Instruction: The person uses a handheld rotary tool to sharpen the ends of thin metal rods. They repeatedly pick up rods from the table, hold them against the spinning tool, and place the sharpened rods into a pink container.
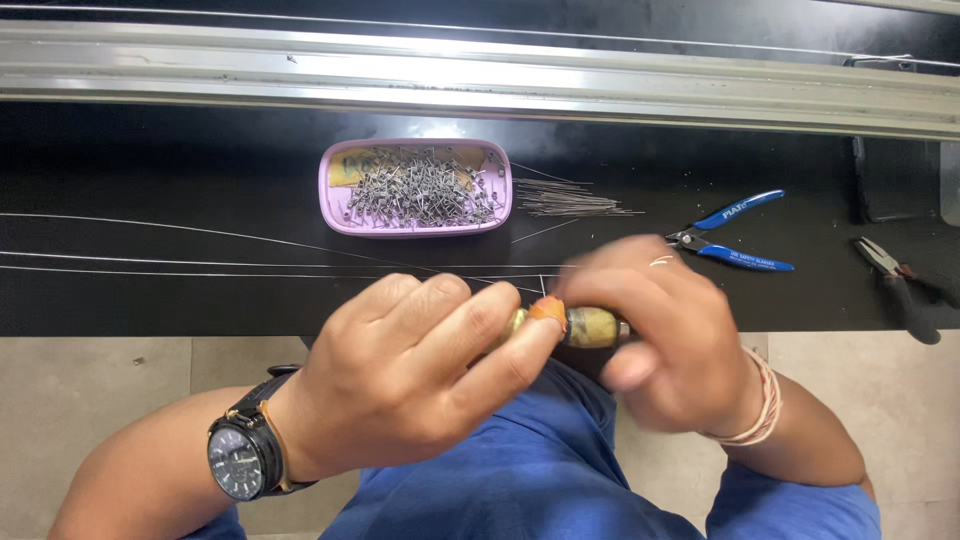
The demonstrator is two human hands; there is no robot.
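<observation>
Two hands grip a small yellowish tool over the near edge of a black workbench.

The left hand (420, 375), with a wristwatch (240, 458) on its wrist, curls its fingers together and pinches the orange-wrapped end of the tool (575, 326) between thumb and forefinger. The right hand (660, 335), blurred, closes around the tool's other end; how its fingertips sit cannot be told. The tool lies level between the two hands, above the person's blue-clad lap. Thin wires (200, 262) run across the workbench (150, 180) toward the hands. Behind them sits a pink tray (335, 195) heaped with small metal pins, with a bundle of straight wire pieces (570, 200) just beside it. Blue-handled cutters (735, 235) lie to the right, and dark pliers (900, 285) farther right near the edge.
</observation>
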